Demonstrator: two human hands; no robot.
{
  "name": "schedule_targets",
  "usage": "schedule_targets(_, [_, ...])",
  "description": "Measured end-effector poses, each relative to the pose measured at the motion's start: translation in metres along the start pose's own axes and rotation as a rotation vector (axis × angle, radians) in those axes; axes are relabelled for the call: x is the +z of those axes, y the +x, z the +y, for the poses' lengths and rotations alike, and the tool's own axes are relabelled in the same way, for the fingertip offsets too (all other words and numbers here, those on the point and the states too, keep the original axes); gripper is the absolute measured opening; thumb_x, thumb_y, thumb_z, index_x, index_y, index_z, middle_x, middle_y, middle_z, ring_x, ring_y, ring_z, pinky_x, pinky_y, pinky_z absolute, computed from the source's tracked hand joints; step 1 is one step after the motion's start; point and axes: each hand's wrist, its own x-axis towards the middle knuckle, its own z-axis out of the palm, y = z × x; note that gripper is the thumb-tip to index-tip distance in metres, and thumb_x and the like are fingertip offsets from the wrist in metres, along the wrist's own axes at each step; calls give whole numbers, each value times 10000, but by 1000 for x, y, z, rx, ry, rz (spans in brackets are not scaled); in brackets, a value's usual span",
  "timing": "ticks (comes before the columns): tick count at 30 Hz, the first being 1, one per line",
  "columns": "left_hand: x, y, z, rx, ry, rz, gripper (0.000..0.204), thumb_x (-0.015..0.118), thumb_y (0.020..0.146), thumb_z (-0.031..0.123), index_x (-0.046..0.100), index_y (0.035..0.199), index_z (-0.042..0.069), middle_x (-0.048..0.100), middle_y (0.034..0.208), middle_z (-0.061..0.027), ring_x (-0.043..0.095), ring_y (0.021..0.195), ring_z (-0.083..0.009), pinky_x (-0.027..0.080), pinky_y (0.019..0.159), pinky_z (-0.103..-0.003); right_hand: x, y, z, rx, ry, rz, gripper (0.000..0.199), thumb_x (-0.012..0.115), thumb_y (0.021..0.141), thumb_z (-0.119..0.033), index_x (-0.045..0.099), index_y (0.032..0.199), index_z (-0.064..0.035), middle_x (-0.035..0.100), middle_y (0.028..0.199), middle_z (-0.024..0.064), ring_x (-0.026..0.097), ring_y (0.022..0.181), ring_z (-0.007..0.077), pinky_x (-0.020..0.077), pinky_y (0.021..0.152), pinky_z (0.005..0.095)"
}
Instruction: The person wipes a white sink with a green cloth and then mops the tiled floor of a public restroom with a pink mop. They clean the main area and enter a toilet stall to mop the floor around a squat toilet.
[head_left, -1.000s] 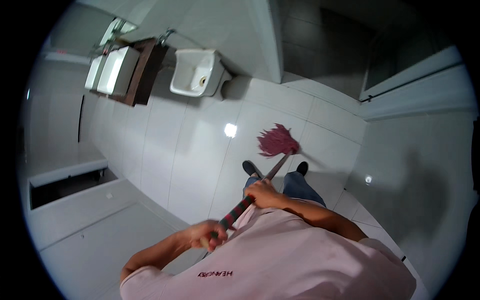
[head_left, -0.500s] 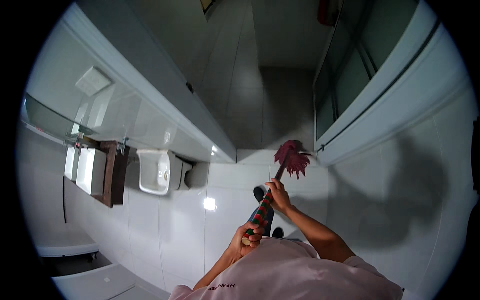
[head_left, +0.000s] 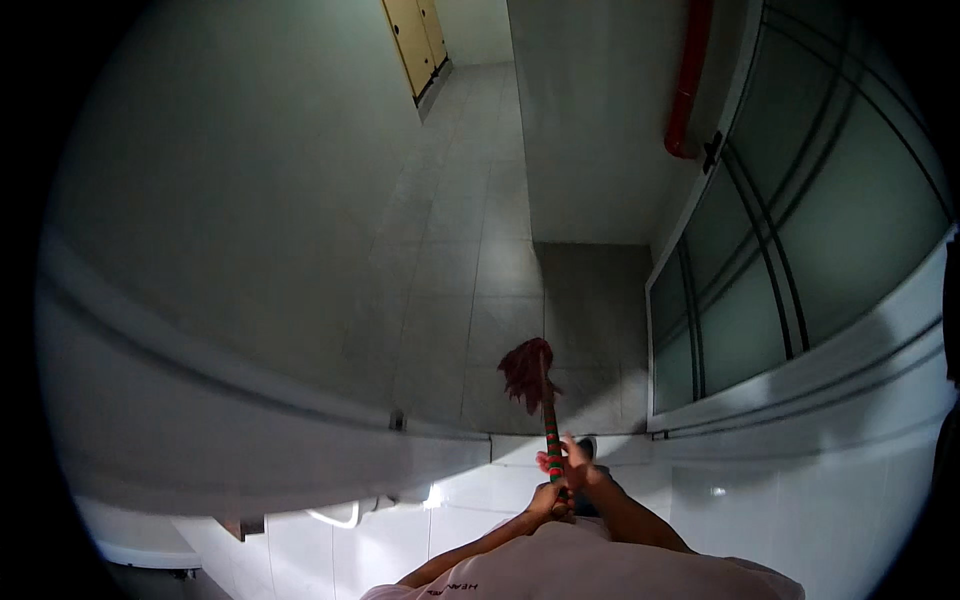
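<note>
A mop [head_left: 525, 374] with a dark red head rests on the grey floor just beyond the doorway. Its handle, striped green and red, slants back toward my body. Close to my waist, my left hand [head_left: 546, 499] is closed round the top end of the handle. Farther down the shaft, my right hand [head_left: 577, 466] has its fingers loosely round the handle, with the thumb raised; that hand is slightly blurred.
A frosted glass door [head_left: 740, 270] with dark bars stands at the right. Behind it, a red pipe [head_left: 684, 110] runs down the wall. Yellow cabinet doors [head_left: 412, 45] show far ahead. At lower left, a doorway wall partly hides a white basin [head_left: 340, 515].
The mop head has moved forward from the white tiles onto the grey floor past the doorway. My body has moved forward too, and my right hand's hold has loosened.
</note>
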Motion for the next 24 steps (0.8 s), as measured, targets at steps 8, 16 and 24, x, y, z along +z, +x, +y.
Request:
schedule_targets(8, [45,89,261,4,-376,-161,168,581,849,200,489,911,74,529,761,-55,531,602,-133,479,506,-255,155,180,-187,-18,-607,194,303,528,881,-117,323,1095,-53,490,723,102,521,548,207,486,459,371])
schedule_targets(16, [18,121,463,216,-13,263,392,646,838,226,481,1159,71,552,780,-50,552,593,-159,493,519,-292,308,341,-275,-40,-583,303,423,569,817,-70,274,1121,-74,512,743,112,543,531,236,498,441,408])
schedule_targets(24, [-7,225,740,437,479,448,511,652,801,282,500,1191,-11,622,777,-96,582,603,-175,473,579,-305,470,521,-424,-143,-505,285,239,584,814,-60,383,932,-4,515,681,107,556,527,241,504,456,389])
